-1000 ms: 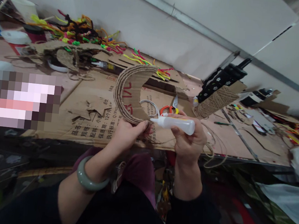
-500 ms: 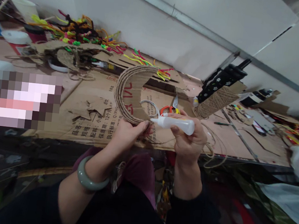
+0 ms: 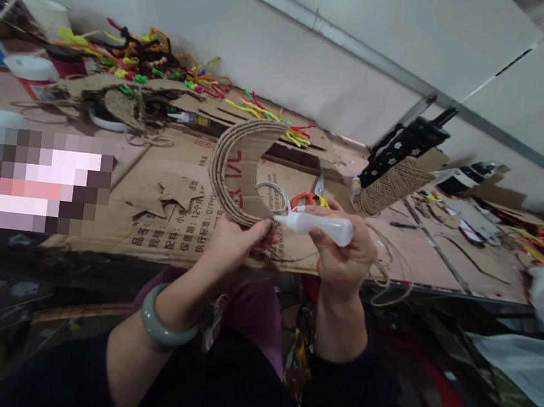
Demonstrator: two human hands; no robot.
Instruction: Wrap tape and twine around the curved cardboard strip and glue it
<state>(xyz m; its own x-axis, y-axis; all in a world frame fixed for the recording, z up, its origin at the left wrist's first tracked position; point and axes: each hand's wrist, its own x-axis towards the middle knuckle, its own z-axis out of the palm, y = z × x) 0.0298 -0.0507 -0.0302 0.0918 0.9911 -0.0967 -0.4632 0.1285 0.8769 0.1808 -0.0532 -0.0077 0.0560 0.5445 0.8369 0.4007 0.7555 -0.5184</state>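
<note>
A cardboard crescent (image 3: 237, 167), its outer edge wrapped in twine, is pinched at its lower tip by the closed left hand (image 3: 236, 245) above the tabletop (image 3: 162, 231). A white glue bottle (image 3: 318, 224) is gripped by the right hand (image 3: 344, 253), its nozzle touching that tip. Scissors (image 3: 309, 198) lie just behind.

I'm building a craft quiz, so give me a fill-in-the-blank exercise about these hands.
The left hand holds a cardboard crescent wrapped with ____.
The right hand holds a glue bottle coloured ____.
Its nozzle points toward the ____ hand.
The green bracelet sits on the ____ wrist.
Missing words: twine; white; left; left.
</note>
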